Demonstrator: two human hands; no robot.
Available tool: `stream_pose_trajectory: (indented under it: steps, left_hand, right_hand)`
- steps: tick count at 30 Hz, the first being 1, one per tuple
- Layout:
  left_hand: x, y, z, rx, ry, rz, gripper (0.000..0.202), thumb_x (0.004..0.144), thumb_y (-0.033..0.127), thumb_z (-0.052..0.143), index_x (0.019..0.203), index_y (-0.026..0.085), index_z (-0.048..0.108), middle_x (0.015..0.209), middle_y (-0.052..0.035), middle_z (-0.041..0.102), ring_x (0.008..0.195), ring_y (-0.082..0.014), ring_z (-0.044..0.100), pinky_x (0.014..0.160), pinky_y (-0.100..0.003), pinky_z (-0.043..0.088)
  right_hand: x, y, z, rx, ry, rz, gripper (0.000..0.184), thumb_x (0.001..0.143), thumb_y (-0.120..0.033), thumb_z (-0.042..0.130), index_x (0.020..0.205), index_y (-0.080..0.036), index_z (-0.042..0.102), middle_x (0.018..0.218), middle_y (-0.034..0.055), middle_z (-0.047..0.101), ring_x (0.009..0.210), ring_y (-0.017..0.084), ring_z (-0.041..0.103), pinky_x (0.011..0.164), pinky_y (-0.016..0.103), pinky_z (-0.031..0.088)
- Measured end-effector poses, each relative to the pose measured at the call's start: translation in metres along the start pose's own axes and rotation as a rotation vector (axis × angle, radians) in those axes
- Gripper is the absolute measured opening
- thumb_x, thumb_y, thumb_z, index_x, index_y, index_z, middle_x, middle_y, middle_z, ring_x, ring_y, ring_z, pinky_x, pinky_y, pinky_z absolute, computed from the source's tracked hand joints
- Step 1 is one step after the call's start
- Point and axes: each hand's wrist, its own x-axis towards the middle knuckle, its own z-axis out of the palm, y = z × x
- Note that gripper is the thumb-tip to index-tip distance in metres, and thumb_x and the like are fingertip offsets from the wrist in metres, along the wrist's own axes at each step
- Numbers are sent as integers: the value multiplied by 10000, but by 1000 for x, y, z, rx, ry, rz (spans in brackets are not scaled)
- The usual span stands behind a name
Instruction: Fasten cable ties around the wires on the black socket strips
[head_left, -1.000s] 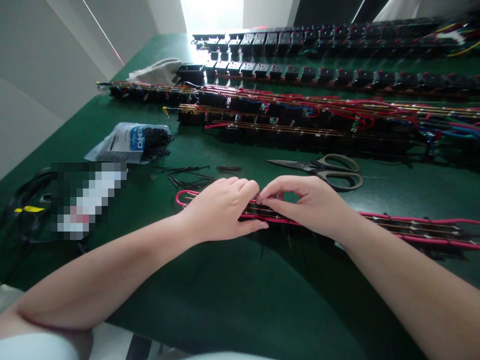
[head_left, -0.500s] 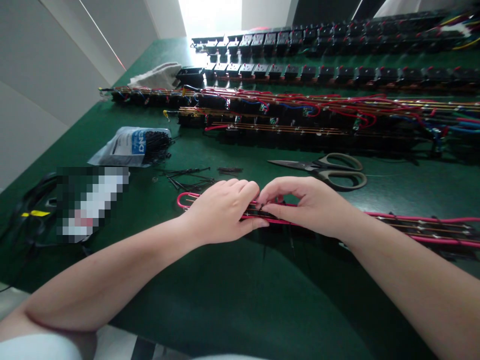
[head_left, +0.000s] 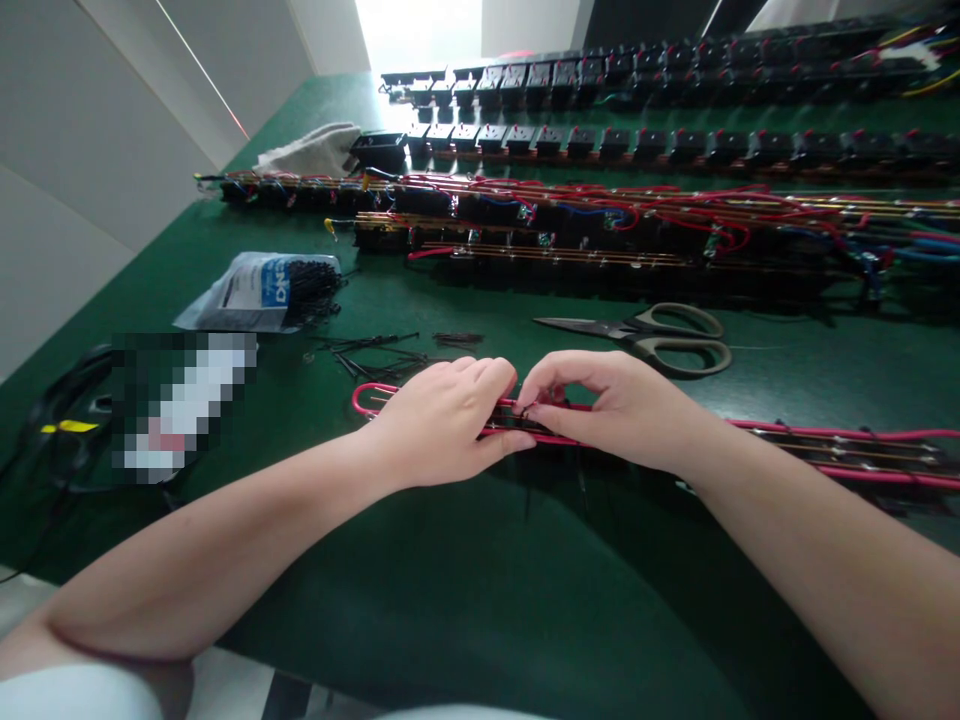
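On the green table (head_left: 480, 600), the near strip (head_left: 840, 453), edged with red wire (head_left: 900, 435), lies crosswise beneath both hands. It could slide or twist if the left hand (head_left: 450, 425) slackens; that hand grasps it, thumb along the near edge, fingers over the far one. The right hand (head_left: 529, 408) has thumb and forefinger pinched together, gripping what looks like a thin tie (head_left: 526, 412), mostly hidden by the fingertips. An uneven pull there might drag the wire off its edge, and so slight a tie could slip from the pinch. The scissors (head_left: 634, 328) lie just beyond the right hand, so a knuckle swung outward might knock them.

Counted: one table; at least four far strips (head_left: 600, 215), overlapping too much for a sure number; one near strip, its wire showing as two runs; two hands; one bundle of black cable (head_left: 75, 390); one bag (head_left: 251, 290) of ties; one cloth (head_left: 307, 150); one pair of scissors; two clusters of loose ties (head_left: 375, 350), too tangled to count singly.
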Motion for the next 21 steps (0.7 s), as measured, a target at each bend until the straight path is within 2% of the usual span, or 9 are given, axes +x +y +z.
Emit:
stream_pose_trajectory:
  steps: [10,21]
  left_hand:
    - [1,1,-3,-42,-43,-46,344,964,541,535,1011,207,470,907,-25,607,832,-217,591,672,-335,444]
    - [1,0,-3,-53,-35,-64,348,971,555,514,986,210,463,879,-15,601,784,-205,580,628,-324,418]
  right_hand:
    - [1,-4,0,-9,4,7,73,846,-257,672,891,-226,721,868,25,758,770,202,701,713,346,553]
    - [1,-4,0,-25,18,-2,70,849,-245,670,884,-225,728,868,20,756,765,191,689,709,333,544]
